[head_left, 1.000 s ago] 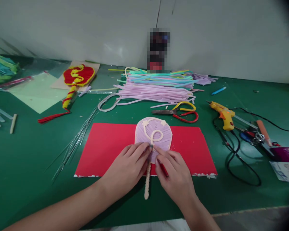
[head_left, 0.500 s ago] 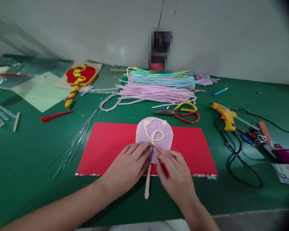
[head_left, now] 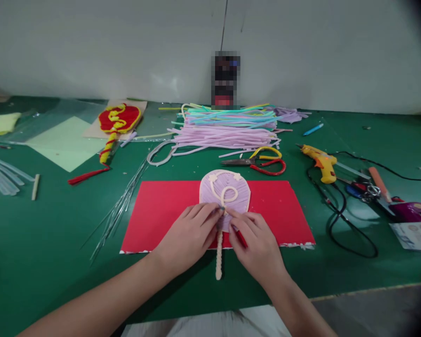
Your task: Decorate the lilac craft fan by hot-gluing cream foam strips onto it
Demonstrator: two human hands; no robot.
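A lilac fan (head_left: 219, 180) made of pipe cleaners lies flat, with a pale rim and a twisted cream handle (head_left: 219, 262) towards me. On its face a cream pipe cleaner (head_left: 230, 188) curls in a loop, with small cream flowers near the top. My left hand (head_left: 185, 234) rests over the fan's lower left, its fingertips closed at the lower end of the curl. From the right, my right hand (head_left: 257, 243) meets it there, index fingertip and thumb bent in on the same pipe cleaner. The fingers hide that end and part of the handle's top.
Under the fan lies a red board (head_left: 168, 210). Beyond it are scissors (head_left: 252, 162) and a heap of pipe cleaners (head_left: 228, 135). A yellow glue gun (head_left: 321, 161) with its cord lies right. Thin wires (head_left: 122, 210) and a red-and-yellow fan (head_left: 119, 119) lie left.
The camera view has shifted slightly, so things on the table sit a little differently in the picture. Both hands stay at the same spot on the fan, fingers almost unchanged.
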